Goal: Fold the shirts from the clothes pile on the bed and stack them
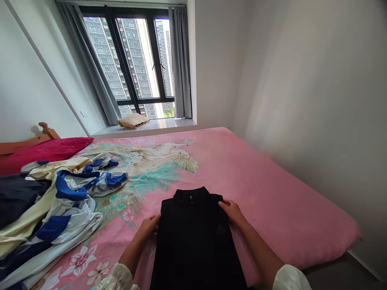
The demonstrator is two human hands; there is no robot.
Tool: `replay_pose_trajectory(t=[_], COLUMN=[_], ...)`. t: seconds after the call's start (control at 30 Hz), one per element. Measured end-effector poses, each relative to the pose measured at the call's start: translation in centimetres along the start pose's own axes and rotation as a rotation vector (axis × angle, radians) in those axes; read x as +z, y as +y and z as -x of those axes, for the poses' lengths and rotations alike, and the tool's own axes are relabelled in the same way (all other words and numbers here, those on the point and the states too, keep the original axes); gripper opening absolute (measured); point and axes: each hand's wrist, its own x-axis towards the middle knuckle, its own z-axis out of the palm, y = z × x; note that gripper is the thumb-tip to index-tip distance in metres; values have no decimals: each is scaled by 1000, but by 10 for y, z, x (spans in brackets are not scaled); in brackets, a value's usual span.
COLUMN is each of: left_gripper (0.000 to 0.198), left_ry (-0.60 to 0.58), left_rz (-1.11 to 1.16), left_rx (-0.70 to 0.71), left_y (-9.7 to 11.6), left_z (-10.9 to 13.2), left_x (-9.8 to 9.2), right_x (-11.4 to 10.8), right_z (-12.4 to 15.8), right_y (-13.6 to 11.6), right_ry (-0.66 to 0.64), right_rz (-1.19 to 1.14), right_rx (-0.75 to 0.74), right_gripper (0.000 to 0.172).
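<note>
A black collared shirt (196, 241) lies front up on the bed, its sides folded in to a narrow panel and its collar pointing toward the window. My left hand (149, 226) pinches the shirt's left edge below the shoulder, with the fingertips partly tucked behind the cloth. At the opposite shoulder, my right hand (232, 211) grips the edge between thumb and fingers. The lower end of the shirt runs out of view at the bottom.
A pink bed sheet (242, 169) with printed birds and flowers covers the bed. Rumpled clothes (69, 193) in white, blue, cream and black are heaped at left, near a red pillow (60, 149). A folded beige cloth (133, 120) rests on the windowsill. A wall borders the right.
</note>
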Motion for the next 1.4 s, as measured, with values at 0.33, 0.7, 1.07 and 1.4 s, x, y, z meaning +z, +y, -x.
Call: replay_pose_trajectory(t=[0.33,0.7,1.07,1.4], left_gripper=[19,35,43,39], left_ry=[-58,-34,-158,-146], left_rz=[153,133,42,20], left_rx=[27,24,-1,70], left_y=[10,5,4,-3], left_z=[-59,-90,-111,-115], left_x=[12,9,-2,-1], right_x=[2,1,1,0], right_z=[-25,-44,-64,-56], right_y=[-1,-11,-14,-8], right_ry=[3,-36,-160,-167], right_rz=[49,239,358,321], right_rx=[-14,-62,-73,-160], right_gripper=[33,35,15,26])
